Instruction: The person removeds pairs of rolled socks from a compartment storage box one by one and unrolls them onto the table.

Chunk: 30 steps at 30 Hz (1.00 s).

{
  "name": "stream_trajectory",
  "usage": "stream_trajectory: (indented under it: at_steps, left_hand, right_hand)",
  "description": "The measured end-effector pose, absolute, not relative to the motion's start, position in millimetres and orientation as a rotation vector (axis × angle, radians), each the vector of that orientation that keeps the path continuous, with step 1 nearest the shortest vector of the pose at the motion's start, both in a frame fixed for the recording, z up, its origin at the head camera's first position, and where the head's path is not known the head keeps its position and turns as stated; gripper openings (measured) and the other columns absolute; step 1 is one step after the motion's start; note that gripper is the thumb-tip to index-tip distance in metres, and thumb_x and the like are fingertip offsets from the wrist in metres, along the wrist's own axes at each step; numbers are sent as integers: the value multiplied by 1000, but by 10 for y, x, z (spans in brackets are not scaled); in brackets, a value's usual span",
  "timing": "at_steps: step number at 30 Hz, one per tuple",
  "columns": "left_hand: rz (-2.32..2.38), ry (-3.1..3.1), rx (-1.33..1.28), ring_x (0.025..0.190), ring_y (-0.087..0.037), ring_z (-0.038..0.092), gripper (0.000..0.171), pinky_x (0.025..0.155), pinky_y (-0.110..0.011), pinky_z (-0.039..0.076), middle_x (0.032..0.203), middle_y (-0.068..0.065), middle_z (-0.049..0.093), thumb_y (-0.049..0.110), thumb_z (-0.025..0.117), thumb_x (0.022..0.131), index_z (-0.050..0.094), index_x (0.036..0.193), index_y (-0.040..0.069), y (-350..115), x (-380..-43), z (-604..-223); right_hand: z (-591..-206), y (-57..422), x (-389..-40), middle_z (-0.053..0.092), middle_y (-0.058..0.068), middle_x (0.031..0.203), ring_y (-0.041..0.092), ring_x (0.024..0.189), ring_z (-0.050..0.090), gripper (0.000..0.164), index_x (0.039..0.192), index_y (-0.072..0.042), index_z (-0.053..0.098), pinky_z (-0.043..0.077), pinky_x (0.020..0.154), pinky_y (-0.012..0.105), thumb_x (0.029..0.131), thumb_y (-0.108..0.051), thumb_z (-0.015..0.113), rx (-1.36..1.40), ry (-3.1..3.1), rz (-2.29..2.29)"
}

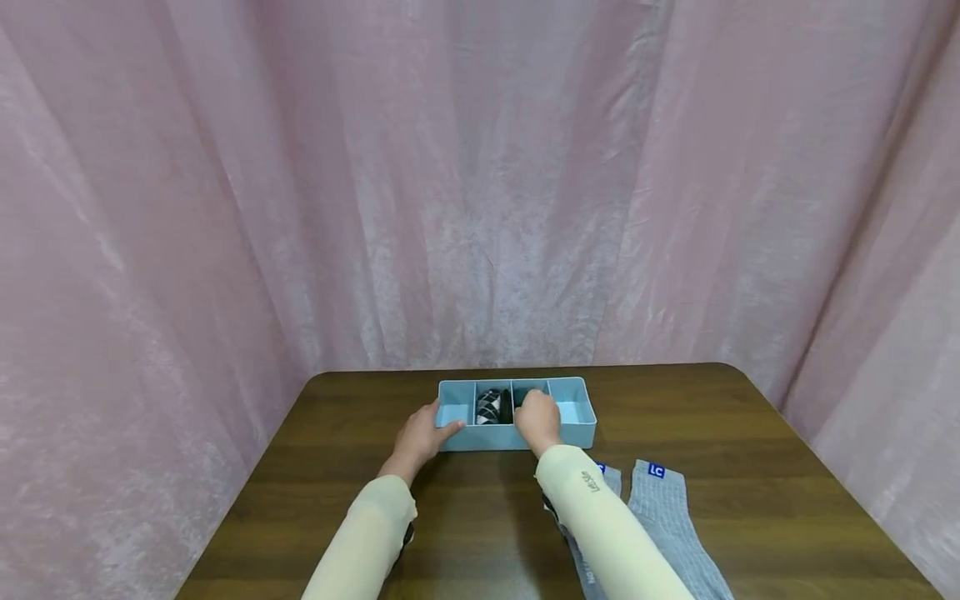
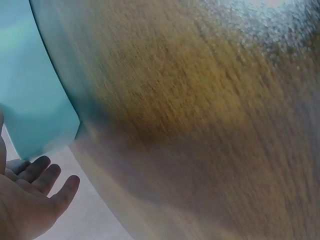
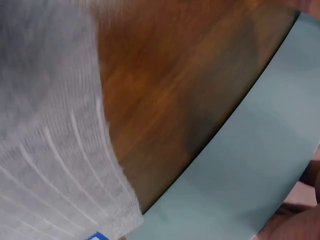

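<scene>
A light blue divided box [image 1: 480, 438] stands near the table's far edge. My left hand [image 1: 420, 435] touches its left end, thumb along the front rim; in the left wrist view its fingers [image 2: 47, 175] are spread and relaxed by the box's end. My right hand [image 1: 538, 418] reaches into the third compartment from the left, knuckles up. Its fingertips and whatever they touch are hidden; the right wrist view shows only bent fingers [image 3: 295, 227] behind the box wall. A black-and-white checked cloth bundle [image 1: 488, 407] with a dark part beside it fills the second compartment.
Two grey ribbed socks with blue labels lie on the wooden table [image 1: 480, 517], right of the box: one sock [image 1: 663, 508] in the open, the other [image 1: 611, 477] partly under my right forearm. A pink curtain [image 1: 480, 208] hangs behind the table.
</scene>
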<state>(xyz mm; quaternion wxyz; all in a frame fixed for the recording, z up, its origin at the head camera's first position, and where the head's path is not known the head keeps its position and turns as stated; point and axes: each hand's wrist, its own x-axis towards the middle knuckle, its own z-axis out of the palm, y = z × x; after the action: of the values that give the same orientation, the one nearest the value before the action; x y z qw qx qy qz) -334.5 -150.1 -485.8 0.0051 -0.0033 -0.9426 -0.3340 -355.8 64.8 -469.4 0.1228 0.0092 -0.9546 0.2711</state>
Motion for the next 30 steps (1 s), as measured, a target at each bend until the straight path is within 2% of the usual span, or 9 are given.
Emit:
stream_trajectory:
  at_steps: [7, 13, 17, 20, 22, 24, 26, 28, 30]
  left_hand:
    - [-1086, -2941, 4, 136, -39, 41, 81, 108, -59, 34, 152, -19, 40, 47, 66, 93, 33, 154, 5, -1461, -3282, -4903]
    - [-1079, -2930, -10, 136, -39, 41, 80, 108, -59, 34, 151, -19, 41, 47, 66, 93, 34, 154, 4, -1447, -3284, -4898]
    - [-1080, -2923, -25, 135, -40, 41, 81, 108, -59, 34, 150, -20, 42, 48, 67, 93, 35, 153, 3, -1433, -3271, -4892]
    - [-1085, -2920, -28, 135, -41, 42, 80, 107, -60, 34, 150, -21, 43, 47, 67, 93, 36, 152, 3, -1425, -3249, -4897]
    - [-1091, -2921, -20, 135, -41, 41, 79, 107, -60, 34, 150, -21, 43, 45, 67, 93, 36, 152, 3, -1424, -3242, -4899]
    - [-1089, -2925, -10, 135, -41, 41, 79, 108, -60, 34, 150, -21, 42, 44, 67, 93, 36, 153, 3, -1429, -3241, -4895]
    - [-1087, -2929, -3, 135, -40, 41, 80, 108, -59, 34, 150, -21, 42, 44, 67, 93, 35, 153, 3, -1440, -3258, -4876]
    - [-1085, -2929, 9, 135, -40, 41, 80, 108, -59, 34, 151, -21, 41, 45, 67, 93, 34, 153, 3, -1451, -3289, -4850]
    - [-1080, -2927, 13, 135, -40, 41, 81, 108, -59, 34, 151, -21, 41, 45, 67, 93, 34, 153, 3, -1460, -3315, -4830]
  right_hand:
    - [-4724, 744, -3589, 54, 9, 57, 21, 53, 48, 30, 59, -6, 58, 40, 49, 33, 87, 2, 62, 110, -2937, 703]
    - [-4721, 772, -3621, 59, 11, 65, 22, 57, 51, 20, 68, -3, 64, 43, 50, 34, 86, 4, 60, 62, -2905, 772]
    - [-4767, 793, -3644, 60, 13, 68, 22, 59, 50, 19, 68, -3, 64, 44, 51, 36, 83, 7, 58, 33, -2833, 834]
    - [-4815, 794, -3634, 51, 7, 58, 19, 55, 44, 30, 58, -8, 55, 40, 48, 33, 83, 8, 57, 12, -2787, 864]
    - [-4834, 790, -3617, 37, 2, 52, 16, 51, 33, 40, 52, -13, 43, 32, 44, 30, 84, 9, 55, 7, -2767, 893]
    - [-4839, 781, -3608, 24, -2, 53, 14, 51, 22, 47, 52, -18, 31, 23, 44, 28, 83, 9, 54, 8, -2746, 921]
    - [-4822, 768, -3620, 18, -2, 57, 15, 54, 16, 48, 55, -18, 26, 18, 46, 29, 82, 10, 53, 15, -2712, 950]
    - [-4782, 760, -3644, 32, -3, 52, 11, 51, 24, 41, 50, -13, 40, 24, 46, 27, 80, 10, 55, 29, -2645, 946]
    - [-4735, 758, -3662, 50, 2, 53, 10, 49, 32, 29, 56, -5, 61, 31, 48, 27, 79, 11, 56, 58, -2584, 960]
